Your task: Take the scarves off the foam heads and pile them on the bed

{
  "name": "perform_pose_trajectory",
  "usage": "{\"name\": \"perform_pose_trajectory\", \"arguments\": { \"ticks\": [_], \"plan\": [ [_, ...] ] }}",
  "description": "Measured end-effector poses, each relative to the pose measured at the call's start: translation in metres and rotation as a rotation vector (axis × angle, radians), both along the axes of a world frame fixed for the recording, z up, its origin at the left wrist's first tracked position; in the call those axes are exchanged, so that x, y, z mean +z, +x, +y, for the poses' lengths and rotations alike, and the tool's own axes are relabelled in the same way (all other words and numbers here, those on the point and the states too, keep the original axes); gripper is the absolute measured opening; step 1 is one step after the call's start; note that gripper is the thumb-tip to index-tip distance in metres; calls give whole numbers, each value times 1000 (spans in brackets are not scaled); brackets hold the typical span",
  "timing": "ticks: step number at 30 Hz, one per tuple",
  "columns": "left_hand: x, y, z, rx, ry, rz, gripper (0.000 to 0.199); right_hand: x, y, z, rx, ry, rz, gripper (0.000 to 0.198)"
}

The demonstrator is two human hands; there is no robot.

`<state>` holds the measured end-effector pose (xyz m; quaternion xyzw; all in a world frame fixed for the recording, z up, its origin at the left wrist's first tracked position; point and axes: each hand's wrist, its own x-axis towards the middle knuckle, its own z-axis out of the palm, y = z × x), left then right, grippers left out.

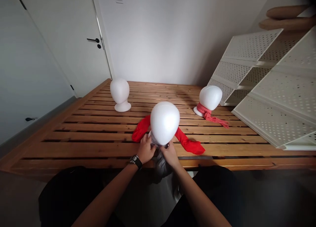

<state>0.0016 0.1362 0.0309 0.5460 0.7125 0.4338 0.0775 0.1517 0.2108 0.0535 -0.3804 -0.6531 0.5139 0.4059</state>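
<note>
1. L hand (146, 149): fingers curled, gripping gray scarf (161, 166) at the neck of the ctr. mannequin head (165, 121); some fingertips hidden behind fabric.
2. R hand (170, 153): also closed on the gray scarf, opp. side of neck, thumb near the L one. Both hands just under the head.
3. Gray scarf: thin, soft-looking, bunched w/ wrinkles; gathered at the neck, loose part hangs between the forearms over the near table edge.
4. Ctr. mannequin head: smooth, white, egg-shaped, featureless; upright near the front edge.
5. Red cloth (189, 143): bright, soft, rounded folds; lies on the slats, one end out each side of the ctr. head, middle hidden.
6. Wristwatch (135, 161) on L wrist: dark strap, metallic case.
7. Slatted table (98, 148): brown wood, visible grain & knots, parallel planks w/ dark gaps.
8. Bare mannequin head (119, 91), back L: matte white, round base.
9. Scarfed mannequin head (210, 97), back R: same smooth oval; coral scarf (207, 112) knotted round neck, crinkly w/ fringed end.
10. Perforated shelf unit (283, 118), far R: white panels, rows of small round holes.
</note>
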Motion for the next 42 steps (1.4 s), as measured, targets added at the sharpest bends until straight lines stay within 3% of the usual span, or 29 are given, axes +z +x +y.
{"name": "perform_pose_trajectory", "arguments": {
  "ticks": [3,6,10,14,18,21,28,35,39,42],
  "plan": [
    [2,7,-10,116,27,-136,50,-2,10,-5,62,-87,-20,39],
    [7,14,-16,121,-44,-383,31,-3,18,-5,12,-361,33,37],
    [15,19,-16,97,-132,-502,39,-7,22,5,-27,-604,44,36],
    [29,23,-15,44,-347,-789,49,-8,25,14,88,-727,-30,41],
    [41,27,-15,-32,-467,-984,56,-6,26,9,217,-744,-92,45],
    [43,27,-13,-109,-504,-1094,62,-5,23,5,229,-692,-76,46],
    [32,28,-12,-136,-431,-1060,53,-1,12,12,124,-732,7,36],
    [41,31,-19,-203,-451,-1342,66,-3,7,7,154,-826,63,30],
    [46,35,-14,-257,-465,-1376,60,-1,7,4,168,-818,53,29],
    [40,46,-8,-208,-349,-1412,50,1,8,3,179,-809,39,27]
  ]
}}
